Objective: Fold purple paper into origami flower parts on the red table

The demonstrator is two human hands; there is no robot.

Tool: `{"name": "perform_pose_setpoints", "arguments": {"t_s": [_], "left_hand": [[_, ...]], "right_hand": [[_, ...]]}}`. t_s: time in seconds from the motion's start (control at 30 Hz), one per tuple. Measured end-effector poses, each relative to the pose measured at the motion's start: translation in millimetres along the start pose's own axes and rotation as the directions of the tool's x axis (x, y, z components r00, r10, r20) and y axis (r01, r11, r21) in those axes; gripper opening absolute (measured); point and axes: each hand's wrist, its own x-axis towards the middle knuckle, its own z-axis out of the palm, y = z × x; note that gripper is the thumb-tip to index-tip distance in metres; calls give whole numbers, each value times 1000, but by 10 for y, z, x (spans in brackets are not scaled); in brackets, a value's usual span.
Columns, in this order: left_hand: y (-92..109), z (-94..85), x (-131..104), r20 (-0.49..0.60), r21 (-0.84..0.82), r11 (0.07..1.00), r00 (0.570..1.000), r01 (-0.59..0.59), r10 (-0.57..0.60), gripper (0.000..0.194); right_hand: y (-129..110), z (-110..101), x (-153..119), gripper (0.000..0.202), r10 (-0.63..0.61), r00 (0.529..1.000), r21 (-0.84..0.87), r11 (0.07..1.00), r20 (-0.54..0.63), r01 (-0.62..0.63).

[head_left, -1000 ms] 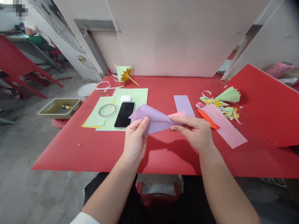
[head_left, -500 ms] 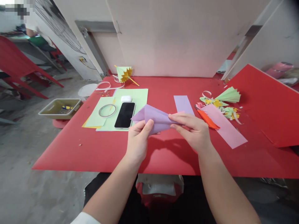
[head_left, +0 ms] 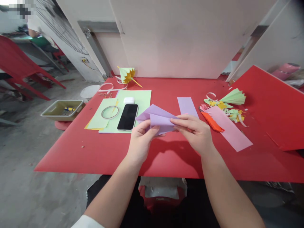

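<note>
A folded sheet of purple paper (head_left: 161, 119) is held in the air over the near half of the red table, its pleats fanned apart on the left. My left hand (head_left: 142, 137) pinches its lower left part between thumb and fingers. At the right end, where the folds come together, my right hand (head_left: 194, 129) grips it with thumb and fingertips. Beyond my right hand lies a flat purple paper strip (head_left: 187, 106). A pink paper strip (head_left: 234, 133) is to the right, with an orange-handled tool (head_left: 211, 122) against its left edge.
On the red table (head_left: 95, 158), a black phone (head_left: 127, 117), white case (head_left: 129, 100) and tape roll (head_left: 110, 112) rest on green paper. A small paper umbrella (head_left: 128, 76) stands behind. Green and yellow paper pieces (head_left: 228, 103) lie right, near a raised red board (head_left: 273, 110).
The pleats of the purple paper have spread wider at the left, and my left thumb has slid lower on it. My right hand keeps its grip at the right end.
</note>
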Motion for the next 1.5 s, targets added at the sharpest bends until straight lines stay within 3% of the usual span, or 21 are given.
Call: {"name": "perform_pose_setpoints", "arguments": {"t_s": [0.2,0.4,0.67,0.83,0.97,1.07,1.23,1.4,1.5], "left_hand": [[-24,38,-14,-117,70,989,984,-129,136,17],[-28,33,-25,-94,93,984,982,-155,164,24],[-31,10,-12,-31,108,968,973,-225,229,54],[-61,18,-8,-60,162,951,959,-264,277,74],[-71,32,-40,-115,276,893,910,-356,398,79],[-60,61,-90,-88,297,864,889,-408,450,81],[-70,110,-145,-24,311,827,866,-469,500,99],[-82,105,-122,-78,412,800,857,-437,509,101],[-72,85,-103,-121,453,795,855,-404,504,101]], "right_hand": [[1,17,3,31,-8,1000,-88,996,22,10],[26,8,-2,39,3,988,-56,998,154,6],[15,6,-13,35,47,985,-76,996,164,-35],[15,66,-12,27,177,979,37,983,98,-182],[54,141,-11,20,229,970,158,958,81,-240],[86,207,-14,14,280,960,273,921,26,-276],[98,292,-14,29,333,943,398,866,-5,-303],[66,322,-13,59,384,918,358,846,102,-394],[70,314,-15,32,380,908,326,848,174,-418]]}}
